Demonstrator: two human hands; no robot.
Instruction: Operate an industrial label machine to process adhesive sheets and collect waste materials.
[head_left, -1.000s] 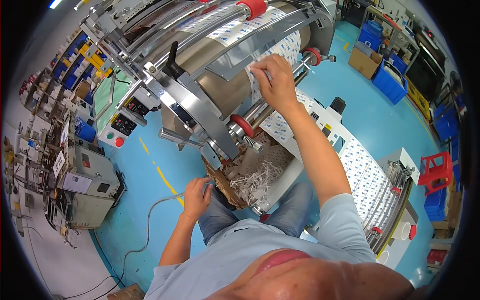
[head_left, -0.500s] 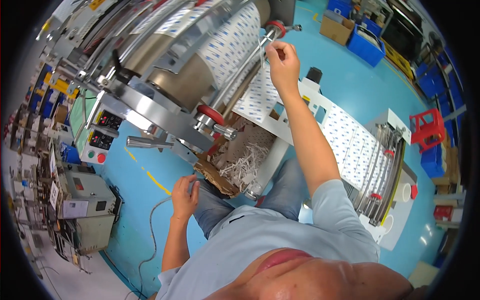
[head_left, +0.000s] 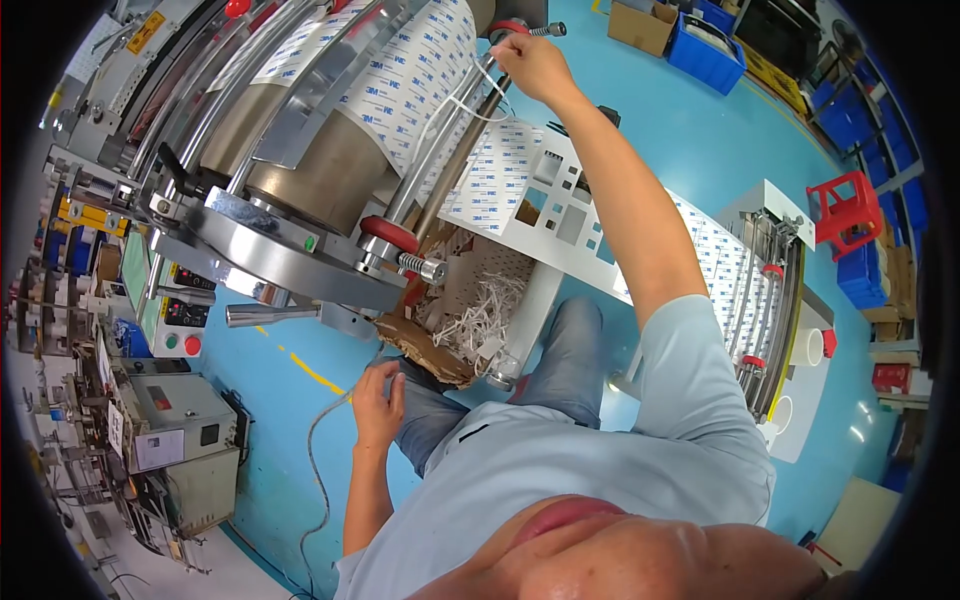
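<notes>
My right hand (head_left: 537, 68) reaches up to the far end of a thin metal roller (head_left: 440, 155), beside a red ring (head_left: 508, 29). Its fingertips are pinched on a thin white strip (head_left: 478, 115), which hangs in a loose loop over the roller. Behind the roller, white sheet material printed in blue (head_left: 405, 95) wraps a large drum (head_left: 310, 175). My left hand (head_left: 378, 405) is raised above my thigh, fingers loosely bent and slightly apart, holding nothing. Close by it is a torn cardboard box (head_left: 430, 355) with a tangle of white strips (head_left: 485, 320).
A white panel with cut-outs (head_left: 592, 225) runs right toward a second roller unit (head_left: 755, 320). A metal handle (head_left: 270, 315) juts out at left. A cable (head_left: 312, 450) lies on the blue floor. A red stool (head_left: 845, 213) and a blue crate (head_left: 705, 55) stand farther right.
My right hand has moved up and left along the roller toward its far end. The white strip now forms a wider loop. The machine appears shifted left; my left hand stays near the box.
</notes>
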